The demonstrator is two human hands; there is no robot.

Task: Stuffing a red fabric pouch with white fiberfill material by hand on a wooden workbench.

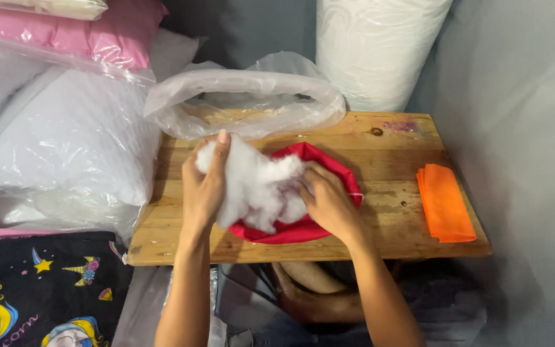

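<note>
A red fabric case [329, 168] lies open on a small wooden table [393, 222]. A wad of white fluffy stuffing [256, 183] sits at its mouth. My left hand [203, 186] grips the left side of the stuffing, thumb up over its top. On the right, my right hand [329, 199] presses the stuffing into the case, fingers curled against the red edge.
A clear plastic bag [245, 96] lies open at the table's back. A stack of folded orange cloth [446, 202] rests near the right edge. Bagged white and pink pillows [65, 128] pile up on the left, above a dark cartoon-print pillow [40, 289]. A white roll [374, 51] stands behind.
</note>
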